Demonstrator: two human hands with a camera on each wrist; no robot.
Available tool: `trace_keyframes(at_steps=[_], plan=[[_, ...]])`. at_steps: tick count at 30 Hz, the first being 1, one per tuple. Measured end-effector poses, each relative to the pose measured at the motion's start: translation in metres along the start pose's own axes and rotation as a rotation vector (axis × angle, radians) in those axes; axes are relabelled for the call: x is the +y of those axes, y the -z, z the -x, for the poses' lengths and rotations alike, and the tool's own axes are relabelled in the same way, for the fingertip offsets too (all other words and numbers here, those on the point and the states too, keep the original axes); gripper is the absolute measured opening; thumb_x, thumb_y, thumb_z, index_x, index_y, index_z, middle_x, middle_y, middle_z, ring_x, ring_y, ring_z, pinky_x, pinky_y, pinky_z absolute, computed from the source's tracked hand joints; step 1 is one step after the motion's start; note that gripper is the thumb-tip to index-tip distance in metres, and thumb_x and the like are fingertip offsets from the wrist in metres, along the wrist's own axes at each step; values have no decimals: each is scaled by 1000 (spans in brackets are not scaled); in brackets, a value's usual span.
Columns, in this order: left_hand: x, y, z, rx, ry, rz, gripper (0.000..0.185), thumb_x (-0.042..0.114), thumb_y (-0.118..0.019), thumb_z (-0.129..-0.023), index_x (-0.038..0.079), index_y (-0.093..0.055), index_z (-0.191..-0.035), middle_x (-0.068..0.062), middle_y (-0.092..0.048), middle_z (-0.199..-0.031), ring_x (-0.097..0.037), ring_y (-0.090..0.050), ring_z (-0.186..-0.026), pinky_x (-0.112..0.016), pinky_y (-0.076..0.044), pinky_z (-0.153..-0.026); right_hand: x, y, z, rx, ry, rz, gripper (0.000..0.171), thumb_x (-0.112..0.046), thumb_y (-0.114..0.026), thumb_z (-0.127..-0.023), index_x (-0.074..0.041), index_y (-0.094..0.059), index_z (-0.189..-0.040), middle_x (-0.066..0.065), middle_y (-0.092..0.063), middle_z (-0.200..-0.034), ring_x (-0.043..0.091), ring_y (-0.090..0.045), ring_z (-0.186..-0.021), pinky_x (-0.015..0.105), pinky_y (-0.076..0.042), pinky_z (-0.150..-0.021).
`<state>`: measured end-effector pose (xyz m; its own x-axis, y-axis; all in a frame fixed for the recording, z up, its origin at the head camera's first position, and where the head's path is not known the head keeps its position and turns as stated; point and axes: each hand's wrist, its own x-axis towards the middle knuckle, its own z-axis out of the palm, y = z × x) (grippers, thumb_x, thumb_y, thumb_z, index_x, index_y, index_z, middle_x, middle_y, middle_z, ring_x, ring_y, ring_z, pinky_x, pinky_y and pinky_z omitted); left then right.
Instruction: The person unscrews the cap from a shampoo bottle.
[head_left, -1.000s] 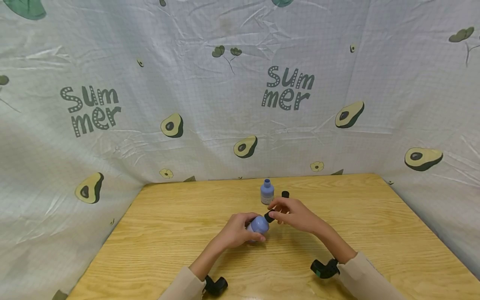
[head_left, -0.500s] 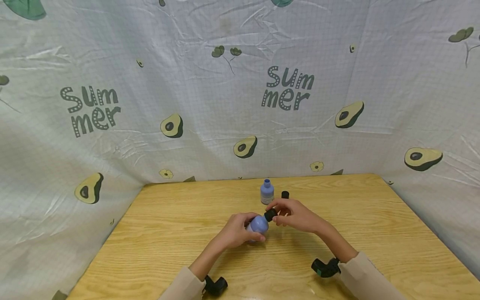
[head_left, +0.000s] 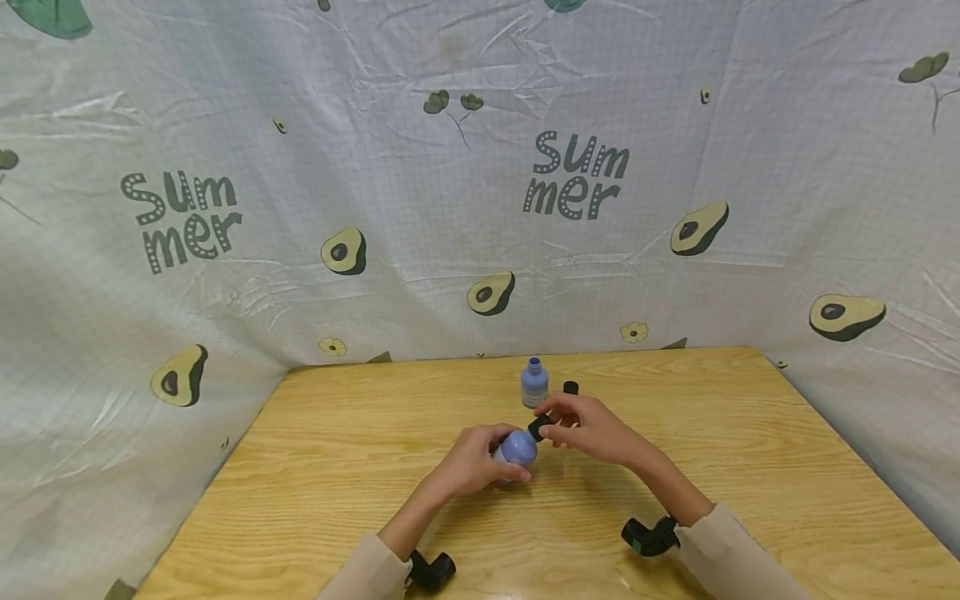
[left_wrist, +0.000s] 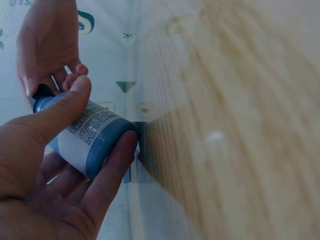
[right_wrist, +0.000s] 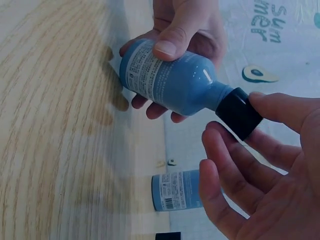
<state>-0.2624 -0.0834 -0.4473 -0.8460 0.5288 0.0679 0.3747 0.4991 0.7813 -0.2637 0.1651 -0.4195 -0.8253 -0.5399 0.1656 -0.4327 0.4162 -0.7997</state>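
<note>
Left hand (head_left: pixel 471 463) grip wraps the tilted blue bottle (head_left: pixel 516 448) mid-surface, right hand (head_left: pixel 592 429) grip pinching its black cap (head_left: pixel 537 429).

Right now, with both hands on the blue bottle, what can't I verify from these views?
- Label text on the held bottle: too small, every view.
- Black cap: right hand fingers partly cover it; thread seating hidden.
- Second bottle: contents unseen; cut off in right wrist view.
- Left hand palm: hidden by bottle.

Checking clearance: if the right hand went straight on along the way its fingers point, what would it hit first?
Probably the black cap of the held blue bottle: the right hand already pinches it, its fingers pointing toward the left hand. Past that come the bottle body and the left hand; depth is unclear.
</note>
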Motion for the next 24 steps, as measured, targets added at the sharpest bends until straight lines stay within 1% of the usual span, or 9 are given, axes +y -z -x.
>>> trace_keyframes(at_steps=[4, 7, 9, 11, 13, 15, 18, 20, 24], plan=[[1, 0, 1, 1, -2, 3, 52, 25, -89, -83, 9, -70, -129, -7, -73, -112, -14, -65, -92, -27, -56, -71, 1, 2, 0, -6, 25, 30, 26, -17, -67, -101, -5, -66, -123, 15, -71, -93, 20, -68, -80, 29, -55, -69], [1, 0, 0, 3, -3, -4, 52, 25, -89, -83, 9, -70, -129, -6, -73, -112, -14, -65, -92, -27, -56, -72, 2, 3, 0, -11, 51, 45, 27, -15, -68, -99, -4, -66, -124, 9, -71, -93, 13, -68, -80, 27, -55, -72], [1, 0, 0, 4, -4, -9, 51, 25, -89, -83, 10, -70, -128, -5, -74, -112, -13, -65, -93, -27, -55, -73, 3, 2, 0, -14, 59, 45, 29, -15, -69, -99, -3, -66, -125, 9, -72, -94, 15, -69, -81, 27, -56, -73], [1, 0, 0, 4, -4, -14, 50, 25, -89, -83, 10, -70, -126, -5, -74, -112, -13, -65, -92, -28, -55, -74, 2, 2, 0, -16, 52, 29, 29, -18, -67, -101, -2, -66, -126, 13, -72, -96, 22, -70, -83, 29, -57, -73], [1, 0, 0, 2, -4, -14, 49, 25, -89, -82, 11, -71, -125, -4, -74, -111, -12, -65, -92, -27, -55, -73, 2, 1, 0, -17, 31, 9, 28, -21, -65, -103, -4, -66, -125, 17, -73, -99, 31, -70, -85, 35, -58, -73], [1, 0, 0, 0, -6, -13, 48, 25, -89, -82, 11, -71, -125, -4, -74, -110, -12, -65, -91, -27, -56, -73, 1, 0, 0, -14, 15, -4, 27, -22, -63, -104, -5, -66, -125, 19, -73, -102, 36, -70, -86, 41, -59, -72], [2, 0, 0, 2, -10, -20, 48, 24, -89, -82, 11, -71, -124, -4, -74, -110, -12, -65, -91, -27, -55, -73, 0, -1, 0, 2, 4, -4, 26, -20, -63, -104, -5, -66, -125, 17, -72, -104, 33, -71, -85, 44, -60, -72], [2, 0, 0, 3, -11, -22, 47, 24, -89, -82, 11, -71, -124, -4, -74, -110, -11, -65, -90, -26, -55, -73, 0, -1, -1, 11, 2, 6, 27, -20, -65, -103, -4, -66, -124, 14, -72, -103, 27, -70, -84, 40, -60, -71], [2, 0, -1, 3, -10, -25, 47, 24, -90, -82, 11, -72, -123, -4, -74, -109, -11, -65, -90, -26, -55, -73, -1, 0, 0, 14, 11, 23, 29, -20, -68, -100, -1, -67, -123, 12, -71, -101, 18, -68, -82, 30, -57, -70]])
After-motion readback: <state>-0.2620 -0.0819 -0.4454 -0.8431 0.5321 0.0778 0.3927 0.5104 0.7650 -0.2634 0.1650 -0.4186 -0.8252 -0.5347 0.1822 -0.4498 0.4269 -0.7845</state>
